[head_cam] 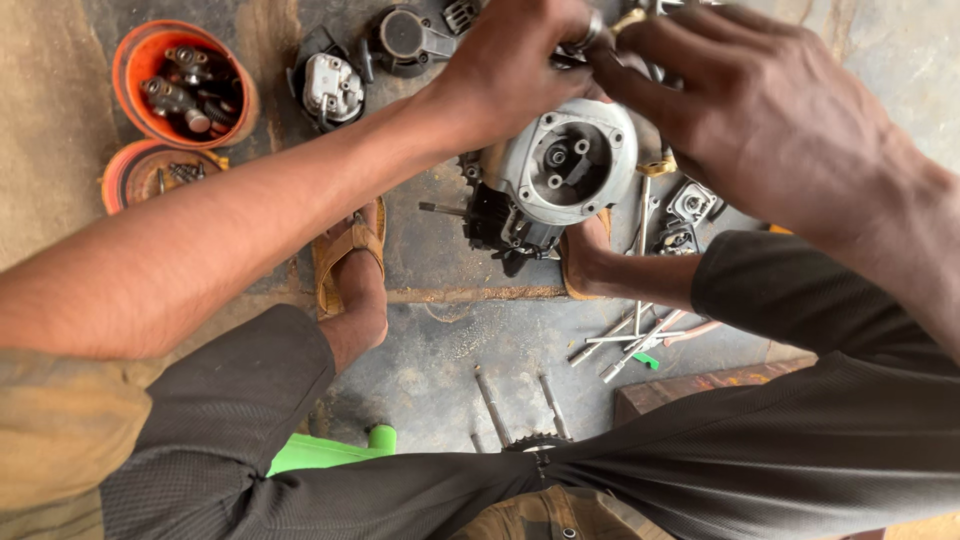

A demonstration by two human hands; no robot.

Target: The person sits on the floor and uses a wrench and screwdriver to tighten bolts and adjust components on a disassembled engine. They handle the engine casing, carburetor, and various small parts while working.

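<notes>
Dark-trousered knees [300, 420] fill the bottom of the view, and above them both hands are raised together over an engine casing [560, 175]. A small metal part [590, 35], ring-like, is pinched between the fingers of the left hand [510, 60]; the right hand [760, 110] is closed in against it from the other side, fingers curled, though what it grips cannot be told. The casing is set directly beneath the hands, open round face tilted upward, and is braced between two sandalled feet [350, 265], apparently so that it is kept steady. Just below the right hand, spanners and thin rods [635, 335] are scattered on the concrete floor [440, 370]. Beyond the left hand, a cylinder head [330, 90] and a black cover [400, 38] are laid out; farther left, an orange bowl [135, 65] is filled with small engine parts, with an orange lid [125, 175] of screws beside it. A green object [330, 450] is seen under the left knee.
</notes>
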